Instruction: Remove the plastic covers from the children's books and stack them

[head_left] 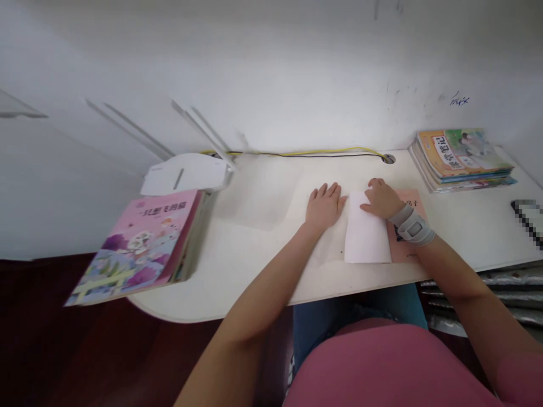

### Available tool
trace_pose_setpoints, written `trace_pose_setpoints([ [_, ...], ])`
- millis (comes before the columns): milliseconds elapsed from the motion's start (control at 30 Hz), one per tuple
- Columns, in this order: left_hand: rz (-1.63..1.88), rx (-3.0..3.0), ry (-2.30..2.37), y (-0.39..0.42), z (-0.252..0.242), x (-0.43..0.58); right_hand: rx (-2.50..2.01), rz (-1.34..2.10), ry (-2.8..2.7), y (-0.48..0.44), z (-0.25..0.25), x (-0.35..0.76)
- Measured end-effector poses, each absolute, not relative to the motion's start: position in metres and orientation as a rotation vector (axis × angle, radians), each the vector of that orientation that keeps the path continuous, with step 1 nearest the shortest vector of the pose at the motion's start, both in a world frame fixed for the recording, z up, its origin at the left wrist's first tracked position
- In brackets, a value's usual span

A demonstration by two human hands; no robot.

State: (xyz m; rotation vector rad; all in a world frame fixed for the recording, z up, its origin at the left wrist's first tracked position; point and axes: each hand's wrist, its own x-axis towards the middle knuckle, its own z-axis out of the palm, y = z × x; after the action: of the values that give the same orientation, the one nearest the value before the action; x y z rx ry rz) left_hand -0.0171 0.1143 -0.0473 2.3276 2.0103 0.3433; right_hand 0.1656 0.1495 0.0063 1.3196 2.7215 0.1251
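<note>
My left hand [324,207] lies flat on the white tabletop, fingers spread, with nothing in it. Its thumb side is close to the left edge of a blank, pale page [367,237]. That page lies folded out to the left from a thin booklet with an orange-pink cover [409,249], which has dark print and a dark picture. On the upper part of the page rests my right hand [380,199], its fingers bent and the thumb held apart from them. A grey wrist brace [412,224] wraps my right wrist and covers part of the booklet.
A stack of books with a pink cover [144,243] stands at the left, overhanging the table edge. Behind it is a white router [184,172] with antennas. More books [462,155] are piled at the back right. A yellow cable [297,153] runs along the wall to a hole.
</note>
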Motion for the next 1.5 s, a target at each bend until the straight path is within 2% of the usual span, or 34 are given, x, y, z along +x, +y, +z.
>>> trace_pose_setpoints([
  [467,0.443,2.311,1.929,0.112,-0.042,-0.022,1.269,0.104,2.841,0.154,-0.007,0.168],
  [800,0.464,2.32,1.926,0.112,-0.044,-0.024,1.481,-0.03,2.989,0.127,-0.011,0.175],
  [1033,0.421,2.271,1.968,0.113,-0.046,-0.022,1.321,-0.248,3.133,0.042,-0.034,0.208],
  [1500,0.643,2.16,1.887,0.102,-0.054,-0.053,1.094,-0.288,3.139,0.06,-0.043,0.226],
])
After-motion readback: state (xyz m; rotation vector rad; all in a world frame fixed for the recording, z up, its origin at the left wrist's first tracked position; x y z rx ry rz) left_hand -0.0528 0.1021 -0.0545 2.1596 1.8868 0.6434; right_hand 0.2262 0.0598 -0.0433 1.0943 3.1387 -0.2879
